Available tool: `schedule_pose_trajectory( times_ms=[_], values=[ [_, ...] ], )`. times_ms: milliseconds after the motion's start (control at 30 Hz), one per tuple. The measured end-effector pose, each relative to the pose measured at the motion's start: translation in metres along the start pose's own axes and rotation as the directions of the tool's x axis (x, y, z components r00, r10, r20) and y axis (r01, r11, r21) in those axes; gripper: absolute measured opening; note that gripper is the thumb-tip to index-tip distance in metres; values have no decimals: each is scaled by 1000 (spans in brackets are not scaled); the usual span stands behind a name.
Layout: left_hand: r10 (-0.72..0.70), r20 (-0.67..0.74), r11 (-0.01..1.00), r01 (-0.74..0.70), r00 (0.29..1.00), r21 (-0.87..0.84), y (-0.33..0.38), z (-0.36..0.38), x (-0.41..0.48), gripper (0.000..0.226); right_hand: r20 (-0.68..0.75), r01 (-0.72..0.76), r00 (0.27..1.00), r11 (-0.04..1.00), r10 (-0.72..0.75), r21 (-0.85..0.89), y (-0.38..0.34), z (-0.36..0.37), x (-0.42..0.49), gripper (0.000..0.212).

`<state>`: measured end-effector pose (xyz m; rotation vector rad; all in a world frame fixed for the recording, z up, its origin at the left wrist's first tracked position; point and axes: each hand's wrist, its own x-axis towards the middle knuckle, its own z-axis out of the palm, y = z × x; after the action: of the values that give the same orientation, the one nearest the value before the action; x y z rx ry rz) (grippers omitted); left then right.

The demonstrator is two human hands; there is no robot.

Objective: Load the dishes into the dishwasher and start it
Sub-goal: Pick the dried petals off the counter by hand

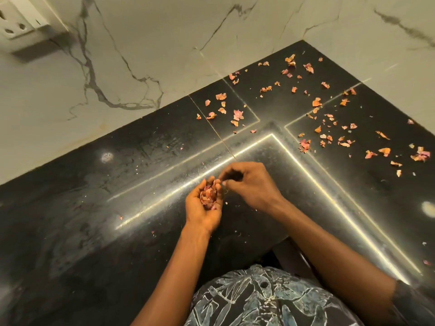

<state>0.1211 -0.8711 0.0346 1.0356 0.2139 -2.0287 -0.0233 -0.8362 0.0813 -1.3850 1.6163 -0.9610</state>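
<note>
1. Currently, left hand (203,208): cupped around peel scraps (209,196).
2. Right hand (250,184), just beside: fingertips bunched; whether they hold anything, I cannot tell.
3. Loose peels (306,144), beyond my grip on countertop (70,231): papery, light, brittle, I judge; pinch lightly or sweep.
4. Dishes, dishwasher: not in view.

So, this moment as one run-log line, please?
left hand cups peels | right hand at left palm, grip blurred | scattered peels on countertop | no dishes visible
</note>
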Motion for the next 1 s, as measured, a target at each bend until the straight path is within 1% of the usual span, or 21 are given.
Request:
schedule_pose_trajectory(
  times_ms=[67,133,167,233,267,300,367,433,500,567,600,667,733,800,867,933,1000],
  values=[
    [7,-16,1000,-8,1000,-11,0,-1,-3,22,-101,-75,992,997,77,17,25,-26,9,13],
    [-2,-22,1000,2,1000,-9,-2,-1,-3,22,-237,-174,959,982,154,-68,63,-59,17,10],
    [-10,-23,1000,10,1000,-1,-4,-1,-2,22,-339,-243,923,959,182,-147,81,-78,20,11],
    [-35,-23,999,36,999,26,-11,4,2,21,-540,-404,816,873,207,-275,114,-118,22,18],
    [-44,-22,998,45,999,38,-15,7,4,21,-592,-460,780,829,205,-318,126,-133,23,21],
    [-60,-18,997,61,998,57,-20,12,7,21,-603,-494,771,789,203,-366,136,-146,24,23],
    [-91,-6,991,91,996,94,-30,23,9,24,-546,-482,817,740,186,-468,148,-156,31,26],
    [-115,6,985,114,993,131,-38,33,11,33,-454,-427,873,726,176,-539,153,-153,34,28],
    [-137,13,976,133,990,169,-47,45,12,32,-385,-366,912,705,142,-607,156,-147,31,26],
    [-147,16,971,142,989,194,-53,53,13,27,-373,-319,924,701,82,-638,154,-138,25,20],
    [-148,21,969,141,989,204,-55,56,14,27,-375,-301,925,709,55,-638,152,-134,20,18],
    [-155,30,963,144,987,227,-59,60,16,35,-388,-289,920,744,43,-602,147,-128,10,16],
    [-163,30,958,151,986,244,-63,60,19,34,-445,-301,893,822,66,-484,141,-124,-3,14],
    [-172,12,951,163,985,265,-68,59,21,27,-515,-302,848,910,121,-284,130,-118,-17,16],
    [-185,0,940,177,983,293,-76,58,23,25,-529,-279,824,958,202,-70,111,-107,-31,18],
    [-212,1,919,199,977,339,-85,57,23,25,-474,-235,850,971,229,47,84,-92,-41,20],
    [-241,3,896,222,970,384,-94,55,25,24,-402,-196,895,980,194,37,62,-75,-49,24]
  ],
)
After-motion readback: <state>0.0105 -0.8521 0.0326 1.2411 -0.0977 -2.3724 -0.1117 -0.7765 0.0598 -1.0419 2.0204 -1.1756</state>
